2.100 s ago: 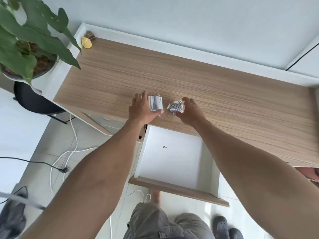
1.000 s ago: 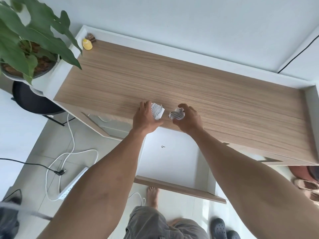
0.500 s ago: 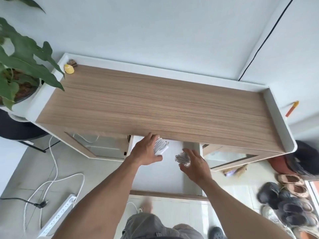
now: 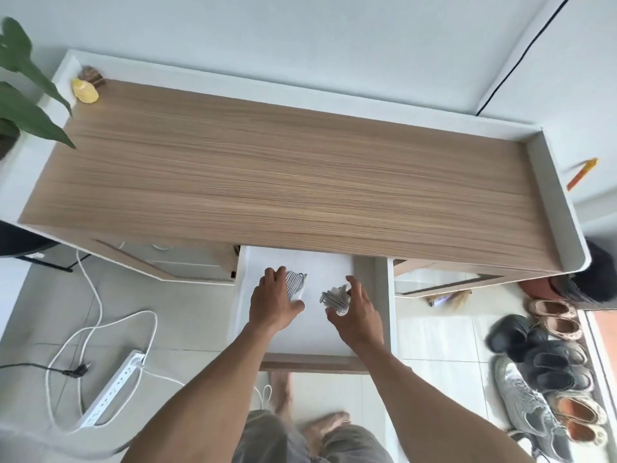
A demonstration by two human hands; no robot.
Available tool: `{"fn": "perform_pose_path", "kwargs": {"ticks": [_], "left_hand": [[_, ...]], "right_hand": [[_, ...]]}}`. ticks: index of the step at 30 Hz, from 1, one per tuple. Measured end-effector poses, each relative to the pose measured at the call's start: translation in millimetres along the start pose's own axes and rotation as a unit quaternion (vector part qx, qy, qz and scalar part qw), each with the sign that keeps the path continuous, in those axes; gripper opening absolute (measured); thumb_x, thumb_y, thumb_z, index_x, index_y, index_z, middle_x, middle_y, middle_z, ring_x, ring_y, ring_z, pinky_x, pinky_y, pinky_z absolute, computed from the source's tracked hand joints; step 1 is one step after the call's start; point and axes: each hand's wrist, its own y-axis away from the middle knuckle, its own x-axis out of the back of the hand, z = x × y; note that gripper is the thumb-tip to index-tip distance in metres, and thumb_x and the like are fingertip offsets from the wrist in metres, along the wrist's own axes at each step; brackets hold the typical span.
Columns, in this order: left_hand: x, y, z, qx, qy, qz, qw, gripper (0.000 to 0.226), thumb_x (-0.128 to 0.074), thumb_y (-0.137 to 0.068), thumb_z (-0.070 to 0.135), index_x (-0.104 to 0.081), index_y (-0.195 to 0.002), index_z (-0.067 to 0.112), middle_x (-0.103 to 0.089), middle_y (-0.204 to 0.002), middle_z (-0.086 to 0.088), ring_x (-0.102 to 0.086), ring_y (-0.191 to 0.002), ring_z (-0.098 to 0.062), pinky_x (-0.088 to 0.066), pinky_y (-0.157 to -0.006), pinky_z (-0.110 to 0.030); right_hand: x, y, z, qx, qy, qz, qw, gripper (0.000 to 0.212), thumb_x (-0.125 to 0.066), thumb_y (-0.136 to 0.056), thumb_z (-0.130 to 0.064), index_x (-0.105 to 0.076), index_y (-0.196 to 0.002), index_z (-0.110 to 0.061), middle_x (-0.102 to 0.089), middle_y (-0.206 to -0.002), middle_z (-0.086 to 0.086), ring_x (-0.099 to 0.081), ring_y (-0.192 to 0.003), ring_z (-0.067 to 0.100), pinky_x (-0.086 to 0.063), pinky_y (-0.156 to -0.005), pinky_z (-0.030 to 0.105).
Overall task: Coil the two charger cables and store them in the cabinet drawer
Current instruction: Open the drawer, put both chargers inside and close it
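The white cabinet drawer [image 4: 380, 295] stands pulled open below the wooden cabinet top [image 4: 283, 182]. My left hand [image 4: 272, 302] is down inside the drawer, gripping a white charger with its cable coiled around it [image 4: 296, 285]. My right hand [image 4: 359, 315] is also inside the drawer and holds the second coiled charger cable [image 4: 335, 299] by its fingertips. The two bundles are a short gap apart over the drawer's white floor. I cannot tell whether either one touches the floor.
A yellow object [image 4: 85, 91] sits at the cabinet top's far left corner beside plant leaves [image 4: 23, 95]. A white power strip [image 4: 113, 385] with looped cords lies on the tiled floor at left. Several shoes [image 4: 547, 362] line the floor at right.
Both hands lifted the coiled chargers off the front edge of the cabinet top and lowered them into the open drawer. The camera view shifted to the right and back.
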Motion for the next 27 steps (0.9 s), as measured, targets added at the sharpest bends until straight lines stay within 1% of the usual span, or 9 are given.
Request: {"fn": "perform_pose_path", "kwargs": {"ticks": [6,10,12,16,18,21,23,25,27], "left_hand": [[-33.6,-23.8,-8.7,0.058,0.037,-0.032,0.997,0.073,-0.068,-0.073,0.037,-0.036,-0.135,0.014,-0.043,-0.125,-0.010,-0.047,-0.115,-0.029,-0.049,-0.079,-0.038],[-48.9,-36.2,-6.9,0.068,0.045,-0.017,0.997,0.076,-0.069,-0.073,0.038,-0.035,-0.137,0.014,-0.043,-0.126,-0.010,-0.046,-0.117,-0.029,-0.049,-0.081,-0.038],[-53.7,-39.9,-6.3,0.066,0.049,-0.009,0.997,0.076,-0.071,-0.073,0.036,-0.035,-0.137,0.015,-0.043,-0.126,-0.009,-0.045,-0.117,-0.029,-0.049,-0.080,-0.039],[-59.2,-43.5,-7.5,0.048,0.034,-0.007,0.998,0.078,-0.073,-0.073,0.033,-0.033,-0.138,0.015,-0.041,-0.127,-0.010,-0.045,-0.116,-0.029,-0.050,-0.078,-0.039],[-59.6,-42.5,-8.0,0.046,0.021,-0.012,0.999,0.081,-0.075,-0.073,0.034,-0.031,-0.140,0.015,-0.041,-0.128,-0.010,-0.046,-0.117,-0.029,-0.051,-0.080,-0.039],[-55.4,-39.2,-7.8,0.045,0.013,-0.026,0.999,0.092,-0.078,-0.072,0.040,-0.026,-0.143,0.015,-0.039,-0.133,-0.012,-0.045,-0.120,-0.030,-0.051,-0.086,-0.040],[-48.1,-33.9,-6.3,0.053,0.023,-0.029,0.998,0.096,-0.079,-0.071,0.043,-0.024,-0.144,0.016,-0.039,-0.134,-0.013,-0.045,-0.121,-0.031,-0.051,-0.088,-0.042],[-39.9,-26.8,-6.2,0.070,0.033,-0.026,0.997,0.093,-0.079,-0.071,0.042,-0.024,-0.142,0.017,-0.038,-0.133,-0.013,-0.045,-0.121,-0.031,-0.052,-0.088,-0.043],[-31.4,-16.7,-5.2,0.084,0.030,-0.021,0.996,0.088,-0.076,-0.075,0.042,-0.024,-0.141,0.017,-0.037,-0.134,-0.014,-0.045,-0.123,-0.033,-0.049,-0.090,-0.044]], "right_hand": [[-28.2,-30.0,13.4,-0.043,-0.004,-0.039,0.998,0.066,-0.071,-0.076,-0.034,-0.037,-0.133,-0.025,-0.059,-0.126,-0.002,-0.061,-0.105,0.026,-0.049,-0.075,0.034],[-45.0,-45.8,18.5,-0.057,-0.019,-0.053,0.997,0.073,-0.071,-0.077,-0.030,-0.029,-0.136,-0.023,-0.059,-0.127,-0.001,-0.060,-0.108,0.027,-0.050,-0.077,0.036],[-51.2,-49.9,20.6,-0.061,-0.024,-0.057,0.996,0.076,-0.070,-0.078,-0.027,-0.024,-0.139,-0.024,-0.055,-0.131,-0.001,-0.059,-0.111,0.027,-0.051,-0.079,0.037],[-58.6,-55.1,22.3,-0.047,-0.033,-0.071,0.996,0.075,-0.068,-0.080,-0.023,-0.023,-0.140,-0.027,-0.043,-0.137,-0.001,-0.055,-0.117,0.027,-0.049,-0.077,0.037],[-59.5,-56.0,22.5,-0.051,-0.041,-0.081,0.995,0.079,-0.070,-0.079,-0.024,-0.020,-0.142,-0.027,-0.039,-0.139,0.000,-0.052,-0.119,0.027,-0.049,-0.078,0.038],[-55.9,-52.5,22.6,-0.059,-0.056,-0.092,0.992,0.088,-0.074,-0.077,-0.026,-0.017,-0.144,-0.025,-0.033,-0.142,0.004,-0.048,-0.122,0.029,-0.049,-0.082,0.039],[-49.1,-47.8,24.0,-0.065,-0.061,-0.097,0.991,0.090,-0.075,-0.076,-0.027,-0.017,-0.145,-0.024,-0.030,-0.142,0.005,-0.042,-0.127,0.028,-0.047,-0.088,0.041],[-41.7,-41.8,26.0,-0.074,-0.072,-0.086,0.991,0.090,-0.075,-0.077,-0.026,-0.017,-0.146,-0.022,-0.029,-0.143,0.006,-0.036,-0.131,0.028,-0.044,-0.098,0.042],[-32.9,-33.3,27.4,-0.083,-0.093,-0.072,0.990,0.086,-0.073,-0.079,-0.023,-0.017,-0.145,-0.019,-0.029,-0.143,0.009,-0.035,-0.133,0.029,-0.039,-0.104,0.042]]}}
